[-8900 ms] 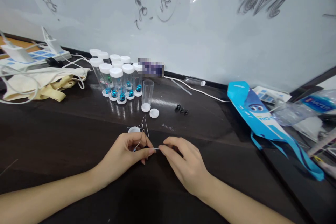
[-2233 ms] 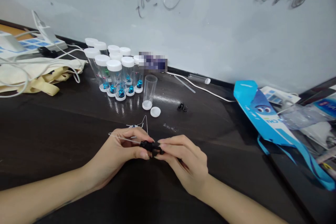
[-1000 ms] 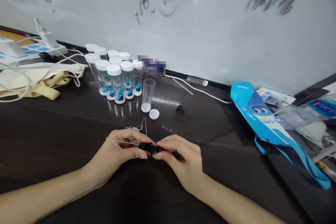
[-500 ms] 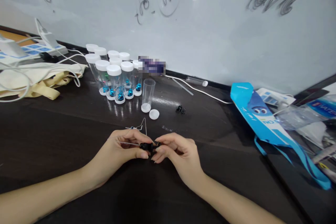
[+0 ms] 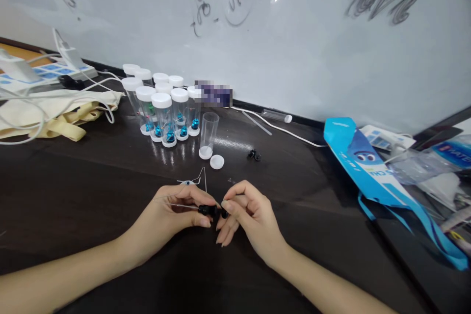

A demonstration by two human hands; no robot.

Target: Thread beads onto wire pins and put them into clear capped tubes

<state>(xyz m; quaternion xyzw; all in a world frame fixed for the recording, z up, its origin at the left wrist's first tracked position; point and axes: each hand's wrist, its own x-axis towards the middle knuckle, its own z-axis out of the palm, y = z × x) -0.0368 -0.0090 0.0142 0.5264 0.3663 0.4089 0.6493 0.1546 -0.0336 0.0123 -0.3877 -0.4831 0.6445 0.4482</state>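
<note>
My left hand (image 5: 172, 211) is pinched round a thin metal wire (image 5: 180, 204) that carries small black beads (image 5: 208, 210). The wire runs left from the beads and a bent end of it rises behind the hand. My right hand (image 5: 245, 213) meets the left one and pinches a black bead (image 5: 223, 214) at the wire's right end, with its other fingers curled downward. Both hands rest low over the dark table (image 5: 91, 181). An open clear tube (image 5: 208, 135) stands just beyond them, and its white cap (image 5: 217, 162) lies beside it.
Several capped clear tubes (image 5: 162, 108) holding blue pieces stand at the back left. Two loose black beads (image 5: 253, 155) lie right of the cap. A cream cloth bag (image 5: 55, 113) with white cables sits far left. A blue printed bag (image 5: 368, 167) and plastic wrappers fill the right side. A whiteboard rises behind.
Over the last seconds black beads have come onto the wire between my hands. My right hand's lower fingers have uncurled and point down. The view has shifted only a little.
</note>
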